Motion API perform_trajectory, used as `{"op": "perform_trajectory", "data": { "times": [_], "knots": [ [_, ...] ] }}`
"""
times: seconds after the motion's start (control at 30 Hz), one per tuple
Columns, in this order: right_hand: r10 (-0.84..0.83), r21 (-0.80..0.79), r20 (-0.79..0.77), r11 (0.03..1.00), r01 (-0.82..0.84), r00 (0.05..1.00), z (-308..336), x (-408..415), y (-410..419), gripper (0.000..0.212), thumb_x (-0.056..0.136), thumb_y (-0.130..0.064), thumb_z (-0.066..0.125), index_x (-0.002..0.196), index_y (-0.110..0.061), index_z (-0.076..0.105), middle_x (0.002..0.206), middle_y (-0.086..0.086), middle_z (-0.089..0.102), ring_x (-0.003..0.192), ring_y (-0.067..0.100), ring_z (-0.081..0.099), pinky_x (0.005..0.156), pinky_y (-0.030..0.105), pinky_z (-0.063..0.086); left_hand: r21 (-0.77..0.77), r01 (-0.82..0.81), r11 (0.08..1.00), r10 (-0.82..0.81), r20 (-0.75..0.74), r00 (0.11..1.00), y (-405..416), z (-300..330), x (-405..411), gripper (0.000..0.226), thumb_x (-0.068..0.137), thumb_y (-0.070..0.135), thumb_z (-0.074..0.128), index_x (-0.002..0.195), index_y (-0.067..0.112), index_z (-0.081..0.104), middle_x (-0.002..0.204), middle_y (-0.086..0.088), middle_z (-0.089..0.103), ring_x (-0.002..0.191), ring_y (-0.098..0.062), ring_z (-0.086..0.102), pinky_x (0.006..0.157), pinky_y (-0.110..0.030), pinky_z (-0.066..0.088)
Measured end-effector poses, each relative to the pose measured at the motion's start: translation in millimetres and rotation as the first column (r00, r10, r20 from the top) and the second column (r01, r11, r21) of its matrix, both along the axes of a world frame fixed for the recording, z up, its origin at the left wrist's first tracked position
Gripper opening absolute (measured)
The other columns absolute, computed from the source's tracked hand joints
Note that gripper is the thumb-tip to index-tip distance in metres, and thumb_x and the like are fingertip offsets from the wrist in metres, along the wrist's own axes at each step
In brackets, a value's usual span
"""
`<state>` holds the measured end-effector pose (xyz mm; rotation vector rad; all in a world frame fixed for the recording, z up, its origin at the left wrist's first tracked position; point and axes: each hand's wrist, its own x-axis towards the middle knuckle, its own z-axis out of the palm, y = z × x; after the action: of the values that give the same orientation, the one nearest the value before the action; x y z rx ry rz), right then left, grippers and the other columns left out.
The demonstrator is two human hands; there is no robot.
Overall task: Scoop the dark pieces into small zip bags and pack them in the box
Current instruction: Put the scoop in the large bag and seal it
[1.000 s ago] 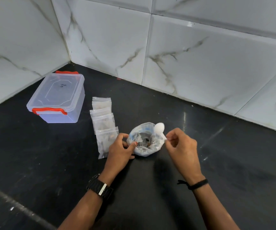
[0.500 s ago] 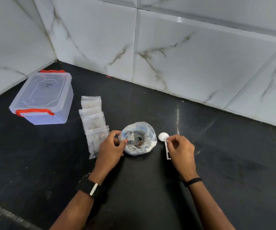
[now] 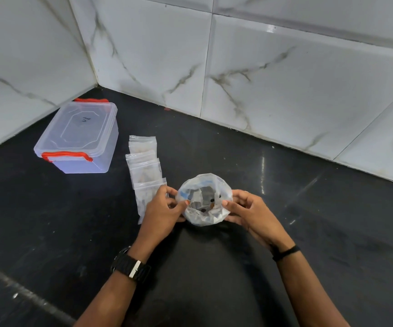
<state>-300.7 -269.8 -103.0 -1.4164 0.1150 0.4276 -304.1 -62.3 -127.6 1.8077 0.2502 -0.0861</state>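
1. Hands met at one open plastic bag (image 3: pixel 204 199) that sat on the black counter (image 3: pixel 308 232); its rolled-down mouth faced up.
2. The left hand (image 3: pixel 161 212) pinched the bag's left rim between thumb and curled fingers.
3. The right hand (image 3: pixel 249 212) gripped the right rim in the same way, thumb on the near edge and fingers curled round the outer side.
4. Inside the bag lay the dark pieces (image 3: pixel 206 197), a few small black bits among grey folds; how many could not be told.
5. Just left of the bag, partly under the left hand, a row of small zip bags (image 3: pixel 144 161) lay flat and overlapping, running away toward the wall.
6. The clear box (image 3: pixel 78 138) with red latches stood farther left, near the corner of the marble-tiled wall (image 3: pixel 285 79), its lid on and well apart from the hands.
7. A black watch (image 3: pixel 131 267) sat on the left wrist and a thin black band (image 3: pixel 285 252) on the right wrist.
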Motion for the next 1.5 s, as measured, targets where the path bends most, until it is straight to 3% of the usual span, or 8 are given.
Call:
{"op": "perform_trajectory", "data": {
  "times": [0.27,0.4,0.53,0.73,0.8,1.0,1.17,1.5],
  "knots": [
    [-0.221,-0.067,-0.036,0.974,0.218,0.975,-13,5,1,0.01,0.079,0.009,0.065,0.084,0.001,0.062,0.083,0.014,0.061,0.073,0.025,0.066,0.065,0.035,0.06,0.198,-0.011,0.98,-0.003,0.072,0.997,-5,0,4,0.024,0.081,0.011,0.072,0.078,0.015,0.048,0.078,-0.004,0.061,0.062,-0.017,0.059,0.061,-0.036,0.055],
    [-0.359,-0.412,0.25,0.801,0.434,0.899,-20,2,11,0.012,0.078,0.004,0.061,0.078,-0.007,0.056,0.063,0.005,0.054,0.048,0.017,0.057,0.046,0.03,0.051,0.29,-0.088,0.953,0.023,0.221,0.975,-15,3,4,0.033,0.075,-0.004,0.062,0.065,0.02,0.041,0.067,0.004,0.046,0.062,-0.009,0.041,0.055,-0.017,0.036],
    [-0.26,-0.561,0.491,0.635,0.53,0.832,-19,-3,23,0.017,0.077,0.003,0.054,0.076,-0.014,0.053,0.063,-0.007,0.05,0.056,0.013,0.05,0.05,0.026,0.047,0.358,-0.165,0.919,0.056,0.295,0.954,-19,2,1,0.039,0.076,-0.006,0.059,0.066,0.024,0.037,0.071,0.005,0.046,0.068,-0.01,0.045,0.058,-0.018,0.039],
    [-0.113,-0.439,0.226,0.875,0.204,0.968,-13,-7,10,0.009,0.087,-0.006,0.059,0.081,-0.013,0.061,0.088,0.005,0.058,0.071,0.009,0.06,0.063,0.018,0.051,0.241,-0.133,0.961,0.08,0.219,0.972,-5,5,1,0.022,0.084,0.006,0.066,0.09,0.019,0.049,0.084,0.009,0.055,0.083,-0.012,0.059,0.07,-0.024,0.054],
    [-0.07,-0.166,0.103,0.982,0.087,0.992,-7,-10,5,0.01,0.091,-0.006,0.057,0.094,-0.006,0.066,0.096,0.004,0.063,0.087,0.014,0.065,0.082,0.026,0.055,0.181,-0.073,0.981,0.048,0.14,0.989,-2,10,-1,0.017,0.086,0.012,0.067,0.089,0.02,0.052,0.086,0.006,0.058,0.084,-0.014,0.063,0.068,-0.028,0.059],
    [-0.037,0.347,-0.131,0.935,0.08,0.991,6,-16,-9,0.029,0.097,-0.007,0.04,0.121,0.004,0.053,0.12,0.019,0.064,0.111,0.031,0.062,0.097,0.04,0.049,-0.152,0.025,0.988,-0.031,-0.037,0.999,6,25,-6,0.02,0.09,0.013,0.063,0.108,0.02,0.059,0.108,-0.003,0.063,0.094,-0.017,0.068,0.07,-0.025,0.058],
    [-0.129,0.201,-0.015,0.971,0.129,0.992,8,-20,-13,0.021,0.092,0.002,0.05,0.107,0.014,0.059,0.12,0.023,0.058,0.101,0.028,0.065,0.077,0.031,0.057,-0.285,0.115,0.951,-0.133,-0.044,0.99,16,38,-15,0.028,0.088,0.006,0.064,0.115,0.013,0.063,0.107,-0.007,0.069,0.097,-0.018,0.069,0.073,-0.024,0.058],
    [-0.33,-0.152,0.132,0.925,0.348,0.935,7,-23,-6,0.009,0.082,0.003,0.066,0.078,0.004,0.059,0.086,0.022,0.065,0.072,0.026,0.064,0.05,0.024,0.054,-0.021,0.117,0.993,-0.117,0.006,0.993,7,36,-28,0.027,0.078,0.002,0.074,0.1,0.017,0.067,0.086,-0.009,0.067,0.081,-0.017,0.067,0.077,-0.025,0.057]
  ]
}}
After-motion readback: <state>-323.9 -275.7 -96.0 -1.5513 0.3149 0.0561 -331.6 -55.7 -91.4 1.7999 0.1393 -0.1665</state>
